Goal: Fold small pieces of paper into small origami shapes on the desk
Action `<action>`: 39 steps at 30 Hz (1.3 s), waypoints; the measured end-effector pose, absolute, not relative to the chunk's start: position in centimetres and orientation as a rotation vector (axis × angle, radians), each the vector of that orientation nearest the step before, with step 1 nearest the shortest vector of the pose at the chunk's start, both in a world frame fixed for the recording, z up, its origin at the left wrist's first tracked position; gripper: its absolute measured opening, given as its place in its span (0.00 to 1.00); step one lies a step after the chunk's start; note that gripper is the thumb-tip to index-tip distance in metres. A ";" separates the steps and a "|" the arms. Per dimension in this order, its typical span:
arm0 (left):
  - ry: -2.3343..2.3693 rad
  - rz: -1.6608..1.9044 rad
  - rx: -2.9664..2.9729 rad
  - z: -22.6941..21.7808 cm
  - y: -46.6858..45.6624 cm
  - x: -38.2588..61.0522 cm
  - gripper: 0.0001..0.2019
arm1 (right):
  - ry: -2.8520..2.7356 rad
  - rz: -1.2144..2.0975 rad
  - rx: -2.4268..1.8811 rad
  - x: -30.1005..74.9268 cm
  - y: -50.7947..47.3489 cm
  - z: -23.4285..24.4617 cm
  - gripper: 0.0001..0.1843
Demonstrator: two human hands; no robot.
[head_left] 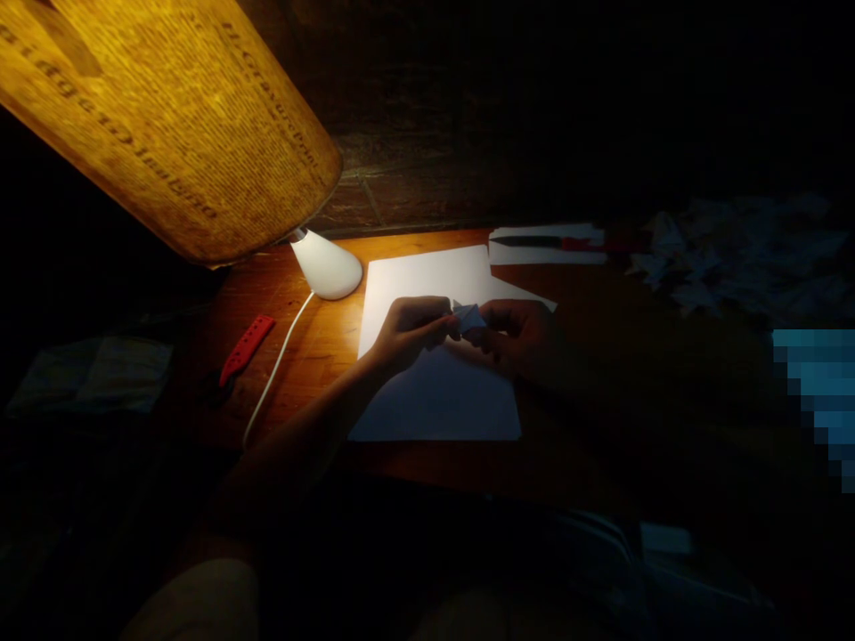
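Observation:
A small folded piece of white paper (468,316) is pinched between my left hand (412,328) and my right hand (517,334). Both hands hover just above a white sheet of paper (437,392) lying on the wooden table (321,338). My right hand is in shadow and hard to make out. Fingers of both hands close on the folded piece from either side.
A lit lamp with a printed yellow shade (166,116) and white base (327,265) stands at the back left; its white cord (273,374) runs forward. A red strip (246,349) lies left. A dark-and-red pen on paper (548,243) and crumpled paper scraps (735,254) lie at back right.

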State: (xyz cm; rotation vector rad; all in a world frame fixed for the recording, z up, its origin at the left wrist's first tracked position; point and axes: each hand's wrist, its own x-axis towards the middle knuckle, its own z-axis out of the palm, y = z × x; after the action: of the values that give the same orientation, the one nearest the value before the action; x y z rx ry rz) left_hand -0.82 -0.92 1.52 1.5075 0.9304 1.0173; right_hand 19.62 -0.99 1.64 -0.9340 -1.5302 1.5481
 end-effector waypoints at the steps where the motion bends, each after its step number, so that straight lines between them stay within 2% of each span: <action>1: 0.919 1.015 1.472 1.5 -0.9 -0.8 0.22 | -1.531 1.552 -0.894 19.6 -1.0 1.7 0.21; 6: 0.878 0.988 1.350 1.3 -0.9 -0.7 0.22 | -1.500 1.685 -0.751 19.6 -0.9 1.8 0.18; 10: 0.944 1.050 1.346 0.9 -0.8 -0.6 0.22 | -1.441 1.695 -0.864 19.5 -1.1 1.7 0.16; 17: 1.007 1.056 1.417 1.3 -1.0 0.0 0.26 | -1.376 1.624 -0.965 19.2 -1.2 0.9 0.23; 21: 0.991 0.998 1.496 1.4 -1.0 0.0 0.27 | -1.419 1.551 -1.008 19.3 -1.0 0.9 0.23; 31: 0.940 1.156 1.606 1.7 -0.7 -0.8 0.20 | -1.464 1.470 -1.107 19.6 -1.0 1.2 0.15; 35: 0.957 1.148 1.657 2.0 -0.9 -0.7 0.17 | -1.500 1.426 -1.112 19.7 -1.0 1.3 0.14; 39: 0.949 1.143 1.613 2.0 -1.1 -0.6 0.19 | -1.482 1.441 -1.070 19.8 -0.7 1.1 0.15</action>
State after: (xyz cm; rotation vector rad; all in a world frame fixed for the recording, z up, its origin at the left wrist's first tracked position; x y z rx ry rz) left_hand -0.64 -1.12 2.01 1.6128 0.9490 1.1428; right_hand 19.79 -0.70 1.12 -1.0695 -1.4825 1.4410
